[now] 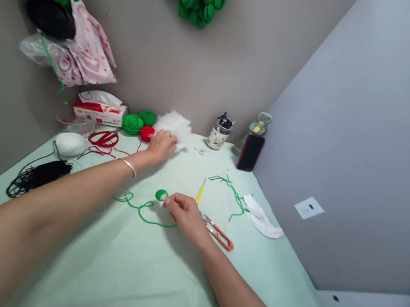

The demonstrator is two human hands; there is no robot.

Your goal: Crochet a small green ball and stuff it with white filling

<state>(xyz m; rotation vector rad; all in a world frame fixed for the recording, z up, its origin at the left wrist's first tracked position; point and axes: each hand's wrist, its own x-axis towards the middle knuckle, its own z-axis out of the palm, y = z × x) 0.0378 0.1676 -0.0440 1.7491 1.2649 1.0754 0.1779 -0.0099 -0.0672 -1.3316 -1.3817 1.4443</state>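
Note:
My left hand (pixel 162 147) reaches to the back of the table, its fingers curled into the lower edge of a fluffy white heap of fibre stuffing (pixel 174 124). Nearer to me, my right hand (pixel 184 212) pinches a small green crocheted piece (pixel 160 195) between thumb and fingertips. White shows at that piece's opening, by the fingertips. A loose green yarn strand (pixel 152 222) curls over the cloth below it and passes under the right hand. Beside the right wrist lie orange-handled thread snips (pixel 219 233), partly covered, and a yellow-handled crochet hook (pixel 200 193).
Red scissors (pixel 104 138), green yarn balls (pixel 133 124), a red ball (pixel 147 133), white yarn (pixel 70 145) and black yarn (pixel 45 176) lie left. A jar (pixel 218 137) and upright phone (pixel 250 153) stand at the back. Green scraps (pixel 237 197) and a white strip (pixel 262 218) lie right.

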